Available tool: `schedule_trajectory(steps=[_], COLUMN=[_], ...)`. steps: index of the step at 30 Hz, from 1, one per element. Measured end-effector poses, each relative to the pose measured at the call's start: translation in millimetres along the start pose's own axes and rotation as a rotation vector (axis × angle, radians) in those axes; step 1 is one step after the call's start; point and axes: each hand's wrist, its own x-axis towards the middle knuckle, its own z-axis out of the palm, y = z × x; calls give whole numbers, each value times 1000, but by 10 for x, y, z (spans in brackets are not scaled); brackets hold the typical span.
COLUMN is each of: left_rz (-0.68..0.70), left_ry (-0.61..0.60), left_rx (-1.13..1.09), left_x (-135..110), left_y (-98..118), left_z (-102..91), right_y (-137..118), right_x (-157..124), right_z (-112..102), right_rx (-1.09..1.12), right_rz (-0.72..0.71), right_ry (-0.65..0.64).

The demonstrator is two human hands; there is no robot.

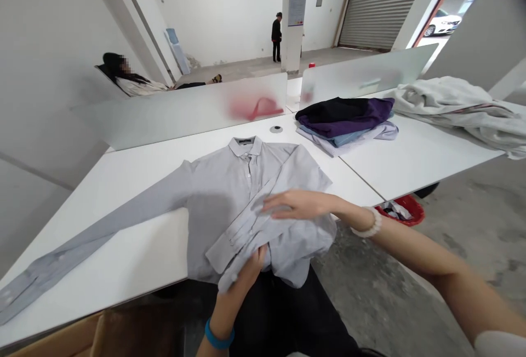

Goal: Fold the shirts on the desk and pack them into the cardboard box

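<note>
A light grey button-up shirt point(213, 187) lies on the white table point(152, 261), collar pointing away from me. One sleeve stretches out to the lower left; the other side is folded across the front in loose creases. At the near edge my left hand point(251, 265), with a blue band on the wrist, is closed on the bunched fabric, its fingers partly hidden by cloth. My right hand point(296, 204), above a white beaded bracelet, rests over the folded part with fingers stretched out, slightly blurred.
Folded dark and purple clothes point(345, 118) are stacked at the back right, with pale grey garments point(456, 105) farther right. Frosted dividers point(197, 107) line the back edge. A red bin point(415, 209) stands below. A cardboard box point(98, 335) is at lower left. Two people are beyond.
</note>
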Motion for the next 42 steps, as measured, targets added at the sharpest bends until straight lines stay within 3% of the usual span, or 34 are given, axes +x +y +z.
schedule_trajectory(steps=[4,8,10,12,13,14,15,17,20,23,28,32,36,39,41,42], left_rz=[-101,-360,-554,-736,-761,-735,-658,-397,-80,8,-143,-83,-37,-144,-353,-557], left_ry=[-94,-104,-123,-146,-169,-200,-223,-196,9,80,96,168,282,313,343,372], left_rx=[-432,-541,-894,-1461,-1629,-1644,-1502,-934,-177,143,335,307,329,264,202,195], left_x=[-325,-409,-420,-400,-371,-328,-269,-110,193,467,536,268,-95,-392,-608,-715], left_y=[31,42,-5,-79,-116,-149,-173,-193,-173,-132,-57,-98,-279,-491,-665,-761], left_z=[57,196,313,426,462,475,460,351,111,21,194,244,263,100,-175,-351], right_y=[659,1190,1376,1532,1602,1669,1731,1846,2003,2155,2346,2401,2368,2294,2243,2222], right_x=[746,1386,1585,1715,1763,1805,1845,1926,2071,2218,2363,2396,2392,2355,2317,2298], right_z=[-36,11,66,111,121,120,109,55,-72,-201,-327,-357,-355,-349,-344,-343], right_rx=[-267,-421,-442,-465,-476,-485,-495,-509,-518,-519,-528,-544,-555,-559,-555,-550], right_rz=[285,508,576,619,623,614,605,590,582,576,556,529,499,472,474,483], right_ry=[160,285,296,284,279,276,272,259,247,239,228,241,311,397,452,471])
